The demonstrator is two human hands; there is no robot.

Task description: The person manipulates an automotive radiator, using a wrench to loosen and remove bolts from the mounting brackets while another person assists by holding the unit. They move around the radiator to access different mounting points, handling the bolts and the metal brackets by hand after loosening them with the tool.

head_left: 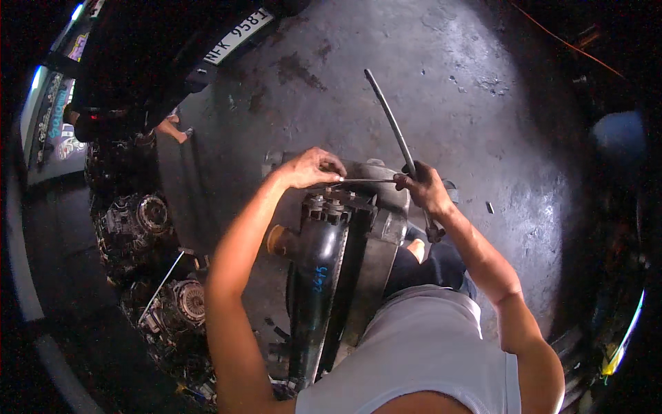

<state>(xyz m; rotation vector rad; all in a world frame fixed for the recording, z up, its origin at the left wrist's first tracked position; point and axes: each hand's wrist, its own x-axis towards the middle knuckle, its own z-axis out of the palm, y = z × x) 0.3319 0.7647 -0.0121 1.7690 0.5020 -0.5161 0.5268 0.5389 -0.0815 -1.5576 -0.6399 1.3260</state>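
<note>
A large radiator-like unit with a rounded black end tank (pixel 321 259) stands upright in front of me, blue handwriting on its side. My left hand (pixel 314 169) is over the tank's top end, thumb and fingers pinched at the left end of a thin metal rod (pixel 369 181). The rod's other end meets my right hand (pixel 427 190), where thumb and forefinger close on it. Wrapped in that same right hand is a long grey metal bar (pixel 389 114), slanting up and away to the left. Several bolt-like lugs (pixel 327 205) show just below the rod.
A brownish round pipe opening (pixel 281 241) juts from the tank's left. Greasy gearbox-like parts (pixel 152 214) and a clutch-like disc (pixel 191 301) lie at left. A dark vehicle with a white plate (pixel 239 36) is at upper left. Another person's foot (pixel 174 129) shows beside it.
</note>
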